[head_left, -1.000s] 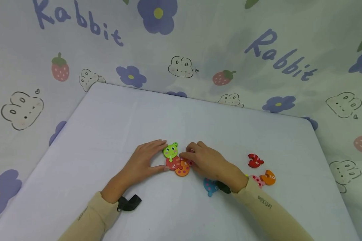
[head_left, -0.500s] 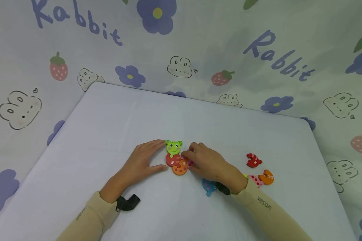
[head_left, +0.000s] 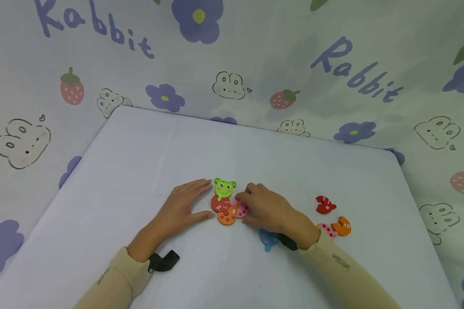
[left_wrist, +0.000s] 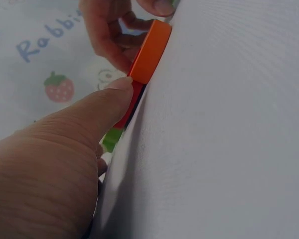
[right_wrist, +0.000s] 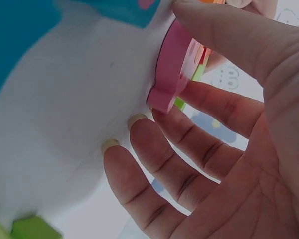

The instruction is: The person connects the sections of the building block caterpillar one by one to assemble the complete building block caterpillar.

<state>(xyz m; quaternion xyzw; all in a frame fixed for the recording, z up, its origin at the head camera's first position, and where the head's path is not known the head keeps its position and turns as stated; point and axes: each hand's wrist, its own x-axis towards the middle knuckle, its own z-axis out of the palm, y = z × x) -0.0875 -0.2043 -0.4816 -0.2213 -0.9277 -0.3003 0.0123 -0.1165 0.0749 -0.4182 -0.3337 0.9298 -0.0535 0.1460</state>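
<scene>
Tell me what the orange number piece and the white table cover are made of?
The thick orange spotted puzzle piece looks like painted wood: a flat slab with a smooth, matte, evenly coloured edge. It could be dense foam or plastic. The white table cover looks like woven cloth, with a fine ribbed texture in the left wrist view.

White table w/ pale cloth backdrop: rabbits, strawberries, purple flowers, "Rabbit" lettering.

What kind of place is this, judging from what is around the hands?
Probably a home play corner or a staged tabletop. A white table stands against a cloth backdrop printed with "Rabbit", flowers and strawberries. Numbered toy puzzle pieces lie between the left hand and right hand.
</scene>
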